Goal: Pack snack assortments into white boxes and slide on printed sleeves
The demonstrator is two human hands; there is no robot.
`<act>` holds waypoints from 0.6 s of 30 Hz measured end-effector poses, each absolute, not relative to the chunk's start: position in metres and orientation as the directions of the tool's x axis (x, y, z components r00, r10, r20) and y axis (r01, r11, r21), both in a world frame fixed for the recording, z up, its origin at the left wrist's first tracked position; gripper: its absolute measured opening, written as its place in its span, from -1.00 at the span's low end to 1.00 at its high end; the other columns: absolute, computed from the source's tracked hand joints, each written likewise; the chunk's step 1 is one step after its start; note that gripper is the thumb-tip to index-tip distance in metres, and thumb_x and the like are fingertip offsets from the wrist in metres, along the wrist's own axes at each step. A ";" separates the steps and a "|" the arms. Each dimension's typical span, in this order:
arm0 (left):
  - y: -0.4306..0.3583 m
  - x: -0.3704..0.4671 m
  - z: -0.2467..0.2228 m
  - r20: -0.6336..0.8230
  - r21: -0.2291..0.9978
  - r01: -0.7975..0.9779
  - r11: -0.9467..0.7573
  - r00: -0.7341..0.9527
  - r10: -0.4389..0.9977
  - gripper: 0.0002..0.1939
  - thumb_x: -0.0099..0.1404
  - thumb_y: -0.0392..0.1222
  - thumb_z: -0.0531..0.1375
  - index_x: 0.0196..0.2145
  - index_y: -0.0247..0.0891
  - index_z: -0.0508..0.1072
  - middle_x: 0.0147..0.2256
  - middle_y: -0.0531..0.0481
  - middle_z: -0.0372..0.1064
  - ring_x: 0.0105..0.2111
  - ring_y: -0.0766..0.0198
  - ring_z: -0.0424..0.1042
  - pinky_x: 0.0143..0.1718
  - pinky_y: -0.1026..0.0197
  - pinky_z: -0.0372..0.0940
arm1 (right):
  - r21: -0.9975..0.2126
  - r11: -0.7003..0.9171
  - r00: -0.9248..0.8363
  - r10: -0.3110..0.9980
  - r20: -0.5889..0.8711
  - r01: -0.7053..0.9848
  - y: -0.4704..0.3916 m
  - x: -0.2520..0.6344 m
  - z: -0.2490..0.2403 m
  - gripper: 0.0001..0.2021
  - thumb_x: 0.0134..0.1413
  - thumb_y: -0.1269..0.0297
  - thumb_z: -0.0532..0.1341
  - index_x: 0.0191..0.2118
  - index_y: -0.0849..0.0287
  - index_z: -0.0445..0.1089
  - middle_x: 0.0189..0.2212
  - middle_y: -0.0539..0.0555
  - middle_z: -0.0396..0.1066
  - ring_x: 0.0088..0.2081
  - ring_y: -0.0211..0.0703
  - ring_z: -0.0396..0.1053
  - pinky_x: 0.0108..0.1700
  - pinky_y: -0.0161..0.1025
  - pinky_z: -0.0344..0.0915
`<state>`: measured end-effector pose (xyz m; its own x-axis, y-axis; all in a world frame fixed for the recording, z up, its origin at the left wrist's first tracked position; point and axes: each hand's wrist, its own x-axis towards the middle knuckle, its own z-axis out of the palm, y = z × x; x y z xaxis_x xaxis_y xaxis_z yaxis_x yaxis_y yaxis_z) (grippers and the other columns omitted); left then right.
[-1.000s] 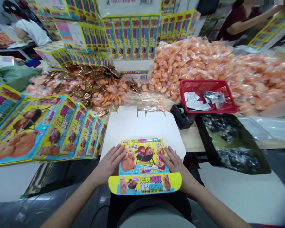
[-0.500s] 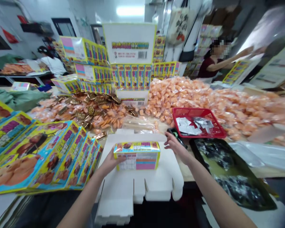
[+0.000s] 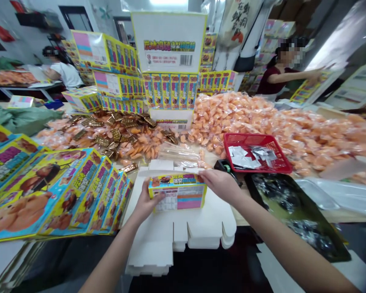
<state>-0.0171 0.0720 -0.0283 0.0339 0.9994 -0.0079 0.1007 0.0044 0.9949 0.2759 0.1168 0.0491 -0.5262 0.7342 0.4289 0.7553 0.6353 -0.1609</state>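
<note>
My left hand (image 3: 150, 202) is closed around the left end of a small printed carton (image 3: 178, 194), yellow and blue on top with a pink, orange and blue striped panel facing me. At the carton's upper right edge, my right hand (image 3: 221, 184) has its fingers pinched together; whether they grip the box itself or a small thing against it cannot be made out. Beneath the carton lies a stack of flat white cardboard blanks (image 3: 154, 238). A black tool with a green part (image 3: 225, 166), partly hidden, sits just behind my right hand.
Large printed boxes (image 3: 57, 191) stand at left. Bagged orange pieces (image 3: 244, 110) and brown-gold packets (image 3: 112, 140) are heaped behind. A red basket (image 3: 277, 151) of white sachets and a dark tray (image 3: 268, 211) of bagged black items lie right. Two people work farther back.
My right hand has moved left from beside the black tool to the carton's upper right edge, its fingers closing together. My left hand still holds the carton. The camera view has tilted down slightly.
</note>
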 end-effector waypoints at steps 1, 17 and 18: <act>0.070 -0.020 -0.024 0.061 0.991 0.122 -0.061 0.005 0.998 -0.12 0.19 0.11 0.24 0.29 -0.12 -0.16 0.14 -0.21 0.22 0.09 0.05 0.35 0.05 -0.03 0.32 | -0.098 0.676 -0.558 0.672 0.487 0.730 0.106 0.278 0.041 -0.76 0.32 0.23 0.03 -0.11 0.19 0.39 -0.38 0.10 0.48 -0.34 -0.11 0.43 -0.31 -0.24 0.28; 0.075 -0.036 0.083 -0.068 0.310 0.945 -0.101 0.128 0.989 -0.53 0.36 -0.27 -0.05 0.20 -0.37 0.20 -0.03 -0.26 0.42 -0.02 0.06 0.41 -0.05 0.09 0.30 | -0.024 0.741 -0.549 0.519 0.655 0.671 0.080 0.272 0.008 -0.61 0.27 0.16 0.13 0.12 0.23 0.17 -0.36 0.14 0.45 -0.36 -0.05 0.42 -0.34 -0.15 0.39; 0.073 -0.037 0.081 -0.027 0.257 0.958 -0.126 0.137 0.990 -0.50 0.34 -0.29 -0.04 0.23 -0.39 0.16 0.02 -0.29 0.38 0.04 0.04 0.37 0.00 0.07 0.27 | -0.032 0.741 -0.543 0.519 0.660 0.670 0.078 0.272 0.006 -0.60 0.26 0.16 0.14 0.13 0.23 0.17 -0.37 0.13 0.44 -0.38 -0.06 0.41 -0.35 -0.16 0.38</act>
<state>-0.0366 0.0726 0.0813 0.1374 0.9902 -0.0269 0.9582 -0.1259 0.2571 0.2721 0.0782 0.0059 -0.5429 0.5192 0.6600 0.6703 0.7414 -0.0319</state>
